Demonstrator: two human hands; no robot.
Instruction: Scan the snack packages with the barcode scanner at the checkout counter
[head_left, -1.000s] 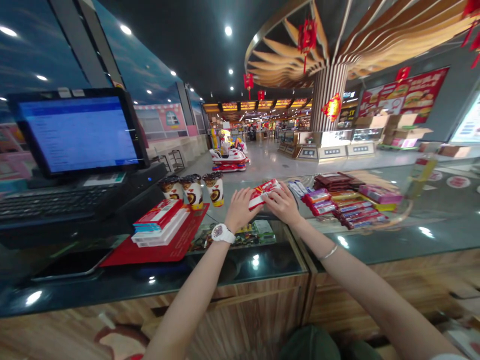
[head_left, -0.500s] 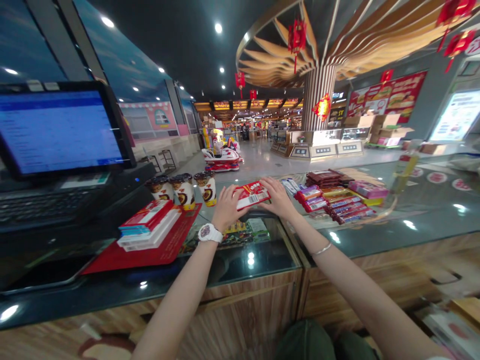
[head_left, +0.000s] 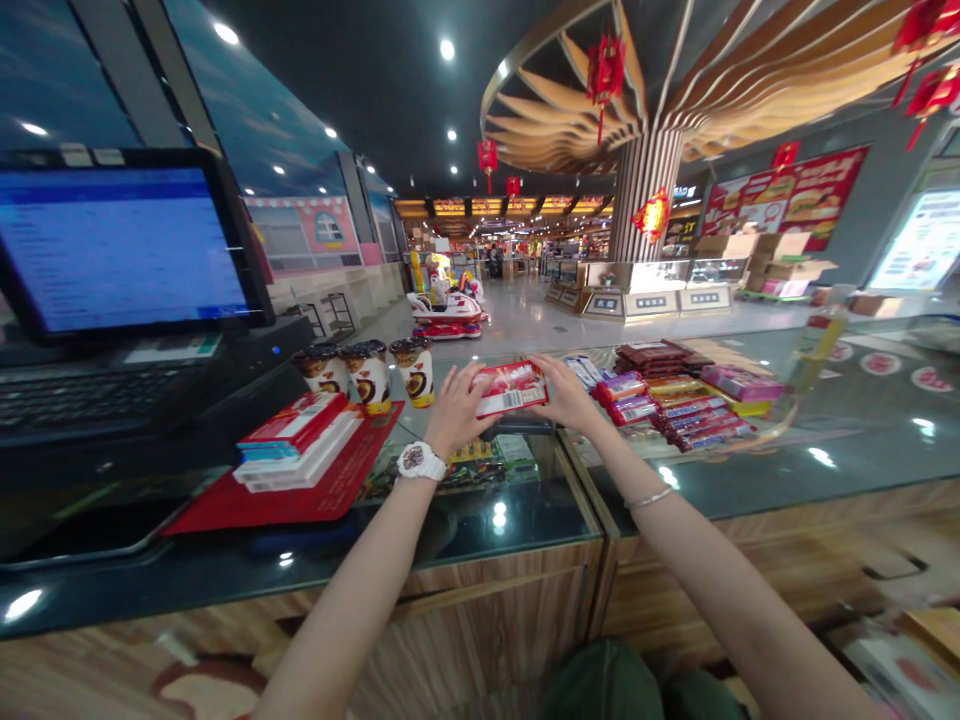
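Observation:
Both hands hold a small red and white snack box (head_left: pixel 513 389) above the glass counter, its barcode side towards me. My left hand (head_left: pixel 457 410), with a white watch at the wrist, is closed on the box's left end. My right hand (head_left: pixel 566 398) grips the opposite end, and a silver bangle circles that forearm. Left of my hands, a stack of red, blue and white boxes (head_left: pixel 296 440) lies on a red mat (head_left: pixel 367 470). Three lidded cups (head_left: pixel 412 373) stand behind the stack. Right of my hands lie several wrapped candy bars (head_left: pixel 686 410).
A monitor (head_left: pixel 127 245) and keyboard (head_left: pixel 90 400) occupy the counter's left side. Brown packets (head_left: pixel 660 357), a pink box (head_left: pixel 739 382) and a clear bottle (head_left: pixel 817 345) are to the right. Green packages (head_left: pixel 517 458) show under the glass. A kiddie ride (head_left: pixel 448 305) stands beyond the counter.
The box has tilted so its barcode side faces me more directly. My right hand has shifted slightly right and down, staying on the box. The camera view has moved slightly.

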